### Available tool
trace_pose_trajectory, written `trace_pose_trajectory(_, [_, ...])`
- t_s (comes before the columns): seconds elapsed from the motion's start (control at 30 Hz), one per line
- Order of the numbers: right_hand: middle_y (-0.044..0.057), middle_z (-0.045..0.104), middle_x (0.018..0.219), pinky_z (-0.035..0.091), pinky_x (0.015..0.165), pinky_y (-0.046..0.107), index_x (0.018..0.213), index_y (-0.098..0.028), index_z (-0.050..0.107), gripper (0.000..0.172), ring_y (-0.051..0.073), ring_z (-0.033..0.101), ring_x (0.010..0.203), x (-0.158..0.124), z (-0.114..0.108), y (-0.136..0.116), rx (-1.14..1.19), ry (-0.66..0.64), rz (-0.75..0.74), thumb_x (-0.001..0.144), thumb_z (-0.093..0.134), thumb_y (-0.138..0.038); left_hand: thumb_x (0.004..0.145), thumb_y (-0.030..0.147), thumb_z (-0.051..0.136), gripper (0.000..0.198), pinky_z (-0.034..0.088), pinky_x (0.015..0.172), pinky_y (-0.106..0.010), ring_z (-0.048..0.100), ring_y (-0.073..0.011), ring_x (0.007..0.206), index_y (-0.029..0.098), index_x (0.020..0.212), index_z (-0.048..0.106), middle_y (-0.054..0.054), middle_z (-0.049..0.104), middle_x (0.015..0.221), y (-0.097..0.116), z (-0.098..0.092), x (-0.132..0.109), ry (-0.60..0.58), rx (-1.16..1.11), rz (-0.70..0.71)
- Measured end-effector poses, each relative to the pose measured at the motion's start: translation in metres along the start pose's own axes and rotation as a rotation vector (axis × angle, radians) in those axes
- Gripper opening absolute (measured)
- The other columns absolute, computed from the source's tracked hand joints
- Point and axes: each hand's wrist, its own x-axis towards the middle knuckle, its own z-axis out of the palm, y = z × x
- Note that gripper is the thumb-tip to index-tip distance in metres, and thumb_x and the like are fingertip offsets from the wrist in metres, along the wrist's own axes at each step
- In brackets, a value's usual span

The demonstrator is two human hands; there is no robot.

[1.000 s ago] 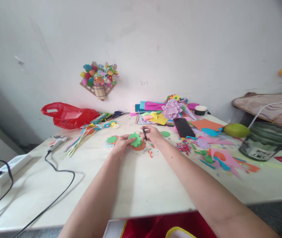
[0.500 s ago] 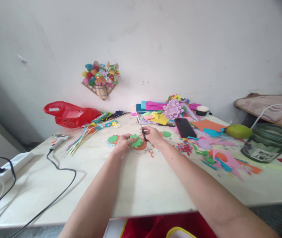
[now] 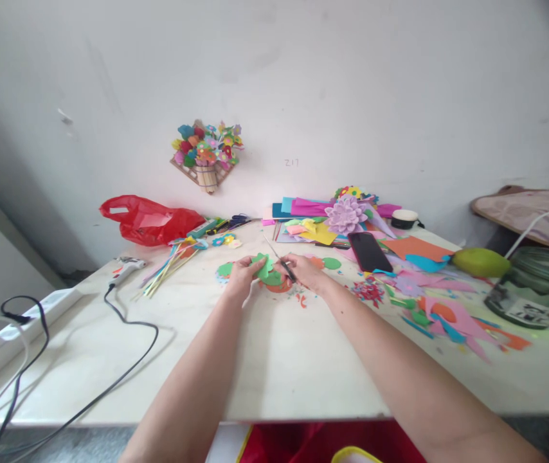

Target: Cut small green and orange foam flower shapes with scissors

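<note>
A pale wall [image 3: 375, 96] stands behind a white table [image 3: 303, 379]; on it, left of centre, hangs a basket [image 3: 207, 179] of colourful flowers. At the middle of the table, a person's left hand [image 3: 242, 278] pinches a green cutout [image 3: 261, 263] with a wavy edge, held over orange and green discs [image 3: 279, 288]. Just to its right, the right hand [image 3: 302, 271] grips black-handled scissors [image 3: 287, 269], blades pointing far and slightly left; whether the blades touch the cutout is too small to tell. To the far left are a red bag [image 3: 153, 222] and thin sticks [image 3: 171, 270], with a glue gun [image 3: 127, 271] nearer. To the right lie a phone [image 3: 369, 252], a green oval [image 3: 332, 263] and bright scraps [image 3: 454, 315]. A lilac flower [image 3: 345, 215] sits beyond the phone. At the right edge, a glass jar [image 3: 539, 283] stands beside a green fruit [image 3: 479, 262].
</note>
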Motion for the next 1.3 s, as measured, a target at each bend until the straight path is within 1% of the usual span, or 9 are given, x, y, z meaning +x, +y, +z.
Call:
trace_pose_trajectory(0.17, [-0.002, 0.06, 0.057, 0.026, 0.031, 0.015, 0.085, -0.015, 0.058, 0.027, 0.006, 0.051, 0.039, -0.001, 0.0, 0.001, -0.052, -0.079, 0.023, 0.075, 0.066, -0.039, 0.046, 0.036, 0.086, 0.033, 0.044, 0.053, -0.023, 0.055, -0.0108, 0.051, 0.015, 0.062, 0.067, -0.001, 0.064, 0.057, -0.002, -0.004, 0.002, 0.015, -0.047, 0.013])
trace_pose_trajectory(0.3, [-0.002, 0.06, 0.058, 0.026, 0.031, 0.014, 0.086, -0.015, 0.058, 0.026, 0.006, 0.051, 0.039, -0.001, 0.0, 0.003, -0.045, -0.117, 0.032, 0.077, 0.065, -0.039, 0.049, 0.033, 0.084, 0.03, 0.043, 0.053, -0.024, 0.057, -0.0118, 0.053, 0.014, 0.065, 0.068, -0.003, 0.066, 0.06, 0.0, -0.002, 0.0, 0.001, -0.063, 0.02])
trace_pose_trajectory(0.4, [-0.002, 0.061, 0.059, 0.027, 0.031, 0.014, 0.084, -0.016, 0.057, 0.026, 0.006, 0.052, 0.04, -0.002, 0.0, 0.002, -0.045, -0.136, 0.033, 0.08, 0.061, -0.041, 0.049, 0.031, 0.084, 0.029, 0.042, 0.052, -0.024, 0.055, -0.0117, 0.052, 0.014, 0.064, 0.067, -0.002, 0.065, 0.059, 0.001, 0.0, -0.001, 0.029, -0.066, 0.028])
trace_pose_trajectory(0.63, [-0.003, 0.058, 0.057, 0.027, 0.031, 0.014, 0.079, -0.016, 0.055, 0.025, 0.006, 0.05, 0.039, -0.007, 0.004, -0.003, -0.041, -0.137, 0.047, 0.081, 0.059, -0.041, 0.05, 0.029, 0.083, 0.027, 0.041, 0.053, -0.024, 0.056, -0.0122, 0.053, 0.013, 0.065, 0.067, -0.002, 0.064, 0.059, -0.003, -0.002, 0.002, 0.032, -0.081, 0.029])
trace_pose_trajectory(0.83, [-0.004, 0.057, 0.056, 0.026, 0.031, 0.014, 0.076, -0.017, 0.053, 0.026, 0.006, 0.048, 0.038, -0.009, 0.007, -0.005, -0.024, -0.132, 0.064, 0.077, 0.062, -0.041, 0.052, 0.028, 0.082, 0.026, 0.043, 0.057, -0.024, 0.058, -0.0122, 0.056, 0.012, 0.067, 0.068, -0.003, 0.065, 0.061, -0.005, -0.003, 0.003, 0.016, -0.108, 0.029])
trace_pose_trajectory(1.3, [-0.005, 0.054, 0.054, 0.026, 0.032, 0.015, 0.073, -0.017, 0.051, 0.026, 0.006, 0.046, 0.038, -0.011, 0.01, -0.008, -0.022, -0.12, 0.044, 0.074, 0.062, -0.04, 0.052, 0.028, 0.082, 0.025, 0.043, 0.054, -0.024, 0.058, -0.0129, 0.056, 0.013, 0.067, 0.068, -0.003, 0.064, 0.06, -0.005, -0.002, 0.003, 0.03, -0.1, 0.021])
